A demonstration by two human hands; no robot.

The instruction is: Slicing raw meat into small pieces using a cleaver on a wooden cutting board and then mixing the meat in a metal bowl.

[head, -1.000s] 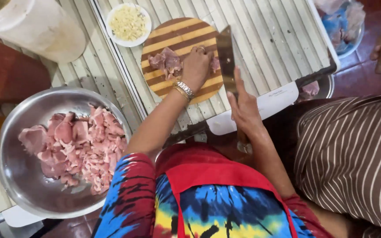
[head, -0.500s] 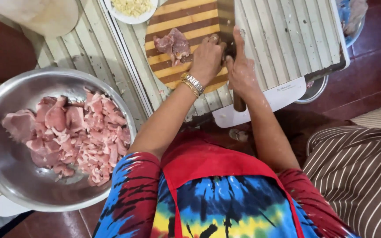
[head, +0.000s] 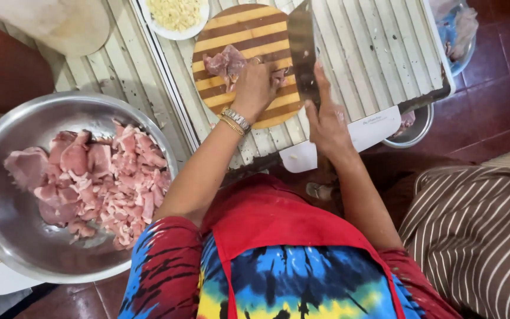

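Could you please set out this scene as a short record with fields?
left hand: presses a piece of raw meat onto the board
right hand: grip closed on a cleaver, blade over the board
board: round striped wooden board on a slatted table
bowl: large metal bowl of cut meat, at the person's left
plate: small white plate of pale chopped food beyond the board

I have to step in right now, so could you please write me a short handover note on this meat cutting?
Left hand: pressing the raw meat piece on the round striped cutting board.
Right hand: grip on the cleaver, blade upright beside the left hand.
Done: a heap of cut meat lies in the steel bowl at the left.
Left: the piece on the board is not yet cut up.
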